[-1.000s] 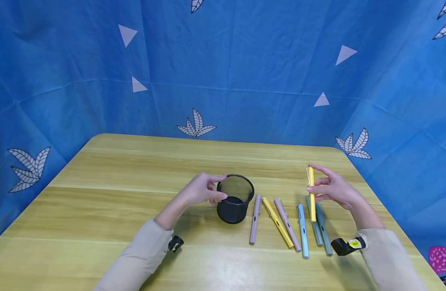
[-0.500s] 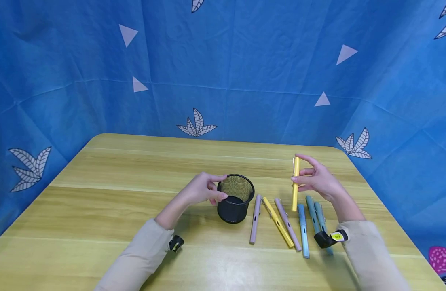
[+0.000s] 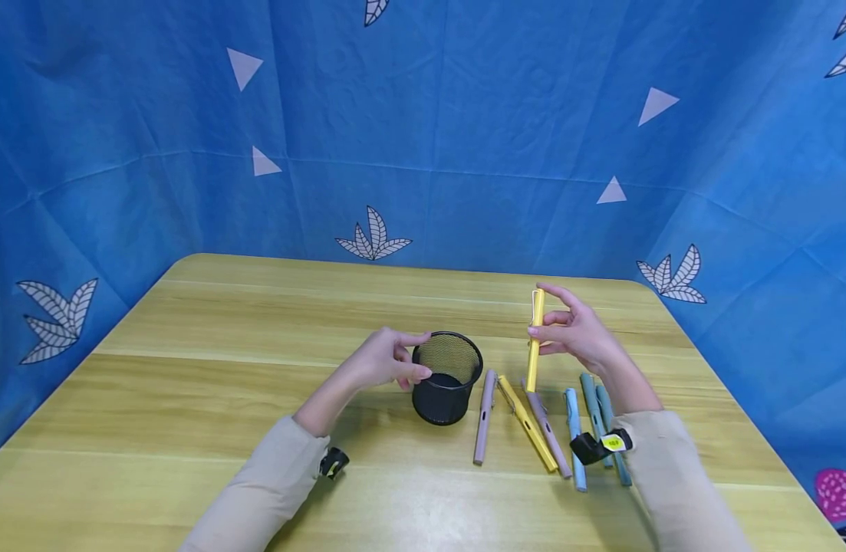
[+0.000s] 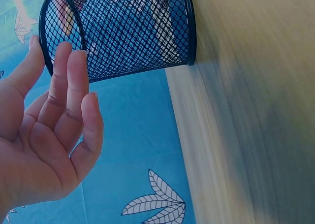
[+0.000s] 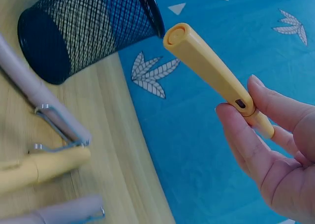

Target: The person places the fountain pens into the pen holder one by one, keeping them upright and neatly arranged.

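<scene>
Right of centre: gripping pen (image 5: 211, 71) in right fingers (image 5: 246, 138) | centre: touching cup (image 3: 442, 402) with wide left fingers (image 4: 77, 81) | lower right: 6 pens (image 3: 485, 420)

You can read no text with certainty. On the black wrist camera (image 3: 588, 448) at your right sleeve (image 3: 671, 475) is a yellow label (image 3: 612, 442), but its dark marks are too small.

Wood-grain table (image 3: 188, 383) with pale streaks, rounded far corners — blue cloth (image 3: 505, 92) hanging behind and at both sides, lightly creased, printed with pale triangles (image 3: 243, 67), outlined leaf sprigs (image 3: 377, 230) — pink dotted shape (image 3: 839, 493) low at right.
</scene>
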{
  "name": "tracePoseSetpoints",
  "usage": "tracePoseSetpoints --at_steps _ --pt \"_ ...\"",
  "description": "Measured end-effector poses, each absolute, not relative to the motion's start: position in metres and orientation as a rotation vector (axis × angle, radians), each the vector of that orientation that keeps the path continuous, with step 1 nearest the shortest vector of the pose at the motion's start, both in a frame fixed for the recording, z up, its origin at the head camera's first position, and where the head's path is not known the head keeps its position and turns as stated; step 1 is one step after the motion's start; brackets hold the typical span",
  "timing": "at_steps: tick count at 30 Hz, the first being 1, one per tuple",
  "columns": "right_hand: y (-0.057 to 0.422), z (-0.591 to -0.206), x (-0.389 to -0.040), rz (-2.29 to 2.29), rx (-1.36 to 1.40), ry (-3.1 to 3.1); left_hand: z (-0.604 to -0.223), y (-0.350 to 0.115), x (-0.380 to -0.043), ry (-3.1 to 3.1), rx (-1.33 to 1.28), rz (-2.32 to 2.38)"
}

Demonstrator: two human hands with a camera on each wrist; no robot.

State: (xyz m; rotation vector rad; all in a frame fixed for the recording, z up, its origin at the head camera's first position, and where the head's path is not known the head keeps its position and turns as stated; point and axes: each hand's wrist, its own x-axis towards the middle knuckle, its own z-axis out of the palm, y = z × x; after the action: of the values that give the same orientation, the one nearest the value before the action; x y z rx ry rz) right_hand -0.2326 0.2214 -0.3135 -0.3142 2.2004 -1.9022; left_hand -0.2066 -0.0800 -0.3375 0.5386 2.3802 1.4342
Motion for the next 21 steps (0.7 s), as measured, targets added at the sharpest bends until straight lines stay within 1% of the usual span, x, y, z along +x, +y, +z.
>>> tracePoseSetpoints --at_steps 21 --pt "0.184 -0.311 -0.237 -2.113 -0.326 2.094 -0.339 -0.081 -0.208 2.370 0.560 1.452"
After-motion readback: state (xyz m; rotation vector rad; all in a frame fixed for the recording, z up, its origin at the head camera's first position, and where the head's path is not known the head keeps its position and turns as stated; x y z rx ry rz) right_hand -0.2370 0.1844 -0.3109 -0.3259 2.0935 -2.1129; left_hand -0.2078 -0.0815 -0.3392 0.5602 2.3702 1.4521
